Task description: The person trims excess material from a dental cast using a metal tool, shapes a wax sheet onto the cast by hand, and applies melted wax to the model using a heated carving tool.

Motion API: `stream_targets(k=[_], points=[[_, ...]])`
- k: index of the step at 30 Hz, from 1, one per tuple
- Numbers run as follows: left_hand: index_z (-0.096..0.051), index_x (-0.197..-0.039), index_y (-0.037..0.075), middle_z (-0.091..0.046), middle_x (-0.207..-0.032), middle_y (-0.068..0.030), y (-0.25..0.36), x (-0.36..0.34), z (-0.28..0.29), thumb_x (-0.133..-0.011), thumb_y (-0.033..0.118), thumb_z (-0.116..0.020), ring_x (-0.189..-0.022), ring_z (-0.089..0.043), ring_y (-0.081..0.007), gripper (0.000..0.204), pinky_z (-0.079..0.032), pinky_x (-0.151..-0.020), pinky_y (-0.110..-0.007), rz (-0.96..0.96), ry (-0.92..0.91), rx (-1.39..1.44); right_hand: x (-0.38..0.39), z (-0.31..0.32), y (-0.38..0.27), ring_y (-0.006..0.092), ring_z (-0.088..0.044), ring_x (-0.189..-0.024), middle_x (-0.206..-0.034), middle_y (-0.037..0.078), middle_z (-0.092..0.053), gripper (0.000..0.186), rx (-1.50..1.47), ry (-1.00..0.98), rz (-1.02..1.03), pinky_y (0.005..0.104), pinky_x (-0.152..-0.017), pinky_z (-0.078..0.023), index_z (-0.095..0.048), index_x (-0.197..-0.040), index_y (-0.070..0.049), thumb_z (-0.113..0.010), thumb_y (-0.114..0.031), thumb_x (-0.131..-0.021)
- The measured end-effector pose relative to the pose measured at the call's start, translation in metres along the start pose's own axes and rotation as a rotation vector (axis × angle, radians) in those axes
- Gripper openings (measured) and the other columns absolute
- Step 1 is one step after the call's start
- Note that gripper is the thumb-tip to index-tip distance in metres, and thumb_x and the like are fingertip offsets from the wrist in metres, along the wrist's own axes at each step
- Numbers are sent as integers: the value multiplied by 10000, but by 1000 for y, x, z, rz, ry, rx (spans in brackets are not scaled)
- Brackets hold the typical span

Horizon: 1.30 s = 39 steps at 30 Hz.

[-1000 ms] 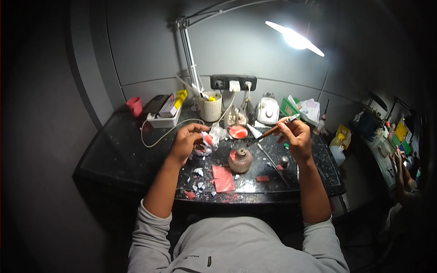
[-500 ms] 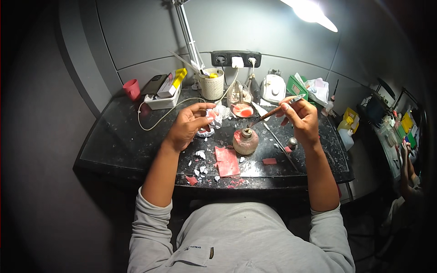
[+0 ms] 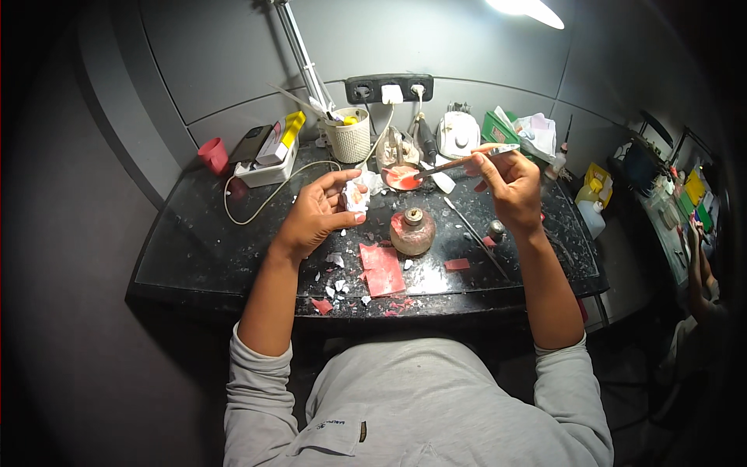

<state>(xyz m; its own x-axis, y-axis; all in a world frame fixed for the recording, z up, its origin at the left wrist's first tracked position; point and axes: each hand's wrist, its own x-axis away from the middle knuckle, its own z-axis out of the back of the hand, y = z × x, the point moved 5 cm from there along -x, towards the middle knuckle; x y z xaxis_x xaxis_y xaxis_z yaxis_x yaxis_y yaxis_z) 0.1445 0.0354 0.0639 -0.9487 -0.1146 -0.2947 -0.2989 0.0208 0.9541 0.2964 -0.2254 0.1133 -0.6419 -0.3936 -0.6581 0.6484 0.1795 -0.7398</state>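
My left hand [image 3: 310, 219] grips a small white plaster cast [image 3: 355, 198] with a pink patch on it, fingers and thumb around its edges. A wax knife [image 3: 453, 164] with a brownish shaft sits pinched in my right hand [image 3: 510, 187]. Its tip reaches left to the shallow dish of red wax [image 3: 403, 179], touching or just above it. Between my hands stands a round glass spirit burner [image 3: 412, 233] with a metal neck; I cannot make out a flame. A pink wax sheet [image 3: 382, 271] lies in front of it.
White and pink scraps [image 3: 334, 260] litter the black worktop. A thin metal tool [image 3: 476, 237] lies right of the burner. Behind stand a white basket [image 3: 348, 144], a white device [image 3: 461, 136] and a white tray [image 3: 266, 175]. Another person's arm [image 3: 698, 265] shows far right.
The wax knife's tip has moved from over the burner to the red wax dish. My left hand has turned the plaster cast. The whole view has shifted slightly.
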Motion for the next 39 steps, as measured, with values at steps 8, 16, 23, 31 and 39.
stream_targets(k=[8, 16, 23, 31, 39], points=[[-489, -1372, -31, -635, -1260, -181, 2, 1, -1, -783, -61, -741, -1124, -632, -182, 642, -550, -950, -293, 23, -19, -31, 0, -1, -4, 122, -719, -810, -920, 84, -748, 141, -16, -2, 12, 242, -615, -568, -694, -1053, 3, -669, -113, -977], [-526, -1302, -20, -676, -1198, -177, 4, 5, -6, -769, 15, -783, -1029, -659, -135, 593, -561, -821, -245, 127, -54, -75, -2, 8, -5, 131, -717, -788, -886, 100, -743, 148, -86, 17, -4, 245, -607, -555, -688, -1034, 22, -664, -109, -970], [-556, -1239, -11, -693, -1171, -175, -2, 7, -13, -747, 19, -798, -982, -675, -126, 549, -569, -794, -246, 201, -192, -67, 1, 7, -3, 130, -705, -741, -844, 103, -733, 151, -108, -65, -44, 236, -578, -528, -681, -1001, 31, -678, -112, -953], [-570, -1228, 3, -704, -1177, -159, 0, 10, -17, -717, 3, -834, -956, -689, -112, 575, -543, -724, -207, 188, -337, -163, 10, -8, -23, 135, -705, -749, -838, 108, -725, 167, -213, -132, 79, 238, -578, -535, -679, -1033, 46, -679, -105, -962], [-575, -1218, 14, -718, -1120, -124, -2, 10, -19, -725, 18, -838, -905, -683, -93, 559, -518, -686, -199, 184, -358, -198, 30, -41, -43, 124, -702, -743, -884, 118, -734, 134, -239, -293, 164, 232, -606, -563, -681, -1026, 73, -678, -42, -956]])
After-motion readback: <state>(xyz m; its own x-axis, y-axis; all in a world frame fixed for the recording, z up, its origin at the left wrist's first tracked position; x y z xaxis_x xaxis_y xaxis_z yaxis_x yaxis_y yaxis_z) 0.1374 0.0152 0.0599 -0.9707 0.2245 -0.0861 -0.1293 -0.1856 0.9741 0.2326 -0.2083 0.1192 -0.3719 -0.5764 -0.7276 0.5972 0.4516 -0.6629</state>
